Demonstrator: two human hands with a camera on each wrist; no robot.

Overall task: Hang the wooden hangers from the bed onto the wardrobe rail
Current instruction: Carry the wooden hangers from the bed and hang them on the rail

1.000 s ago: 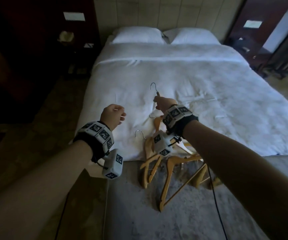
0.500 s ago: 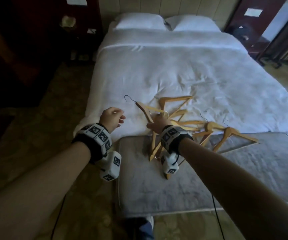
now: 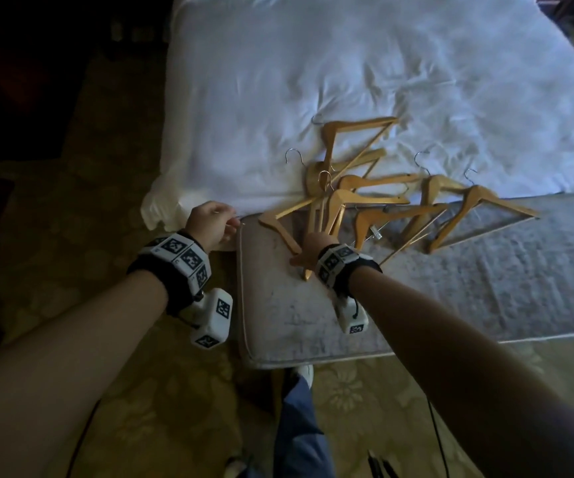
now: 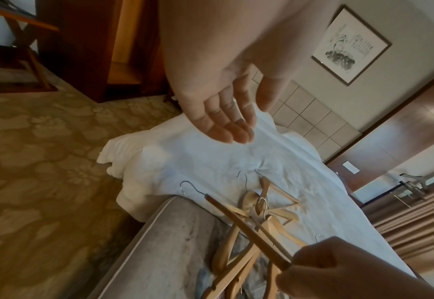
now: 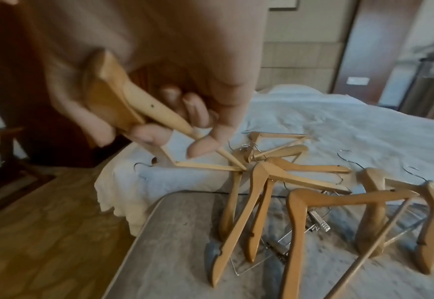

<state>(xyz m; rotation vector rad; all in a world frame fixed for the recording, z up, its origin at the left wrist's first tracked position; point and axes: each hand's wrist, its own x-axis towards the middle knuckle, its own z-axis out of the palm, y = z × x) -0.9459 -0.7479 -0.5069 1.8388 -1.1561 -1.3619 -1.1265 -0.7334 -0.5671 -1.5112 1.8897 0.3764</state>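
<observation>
The bed (image 3: 347, 81) fills the top of the head view, white duvet rumpled, running from eleven o'clock across to two. Butted against its foot sits the grey upholstered bench (image 3: 485, 288), stretching out toward three o'clock. Below and to the left spreads the patterned carpet (image 3: 123, 391), gold and floral.

Across the seam of duvet and bench lies the pile of wooden hangers (image 3: 399, 201), a loose fan at about one o'clock, metal hooks pointing up the bed, arms crossing one another, some half on the bench. A clip hanger lies tangled among them; its metal clips (image 5: 319, 221) show in the right wrist view.

The right hand (image 3: 313, 248) is just above centre on the bench, fingers curled tight around the end of one wooden hanger (image 5: 123, 99), which angles off toward ten o'clock with its hook (image 4: 188, 187) out over the bench's corner. That held hanger crosses the others in the pile.

The left hand (image 3: 209, 224) hovers at ten o'clock by the duvet's corner, fingers (image 4: 226, 125) nearly straight and relaxed, holding nothing.
</observation>
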